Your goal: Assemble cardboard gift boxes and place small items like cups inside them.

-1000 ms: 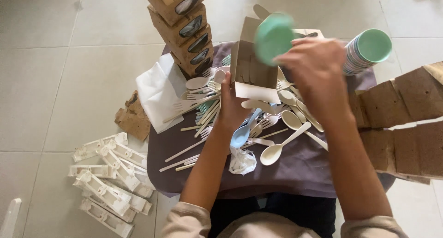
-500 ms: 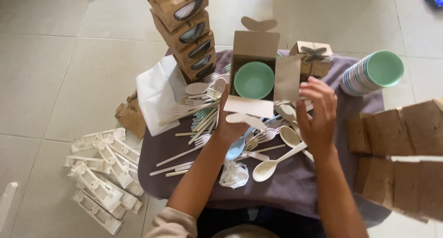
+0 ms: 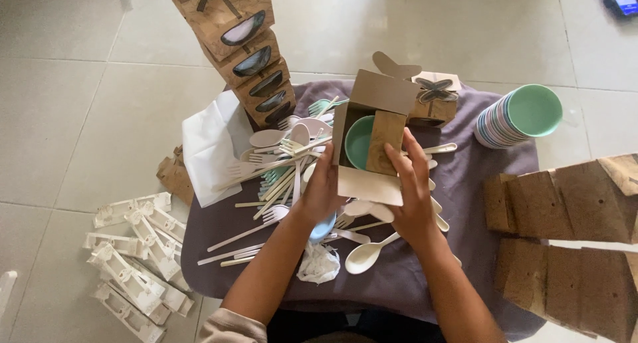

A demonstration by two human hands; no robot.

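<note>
An open brown cardboard box [image 3: 369, 143] is held over the middle of the purple-covered table [image 3: 465, 203], tipped so that its open side faces up and toward the camera; a mint-green bowl [image 3: 359, 142] is seen seated inside, against the left wall. The box's long axis runs away from the body, with its butterfly-shaped tab [image 3: 397, 67] at the far end. The box is flanked by both hands: the left hand [image 3: 323, 190] is pressed on the left wall, and the right hand [image 3: 413, 197] is clamped on the near right edge, fingers laid over a folded inner flap [image 3: 385, 142]. Neither hand is clearly nearer. Pale spoons and forks [image 3: 279, 163] lie just left and beneath; a stack of bowls [image 3: 518, 117] stands well to the right.
</note>
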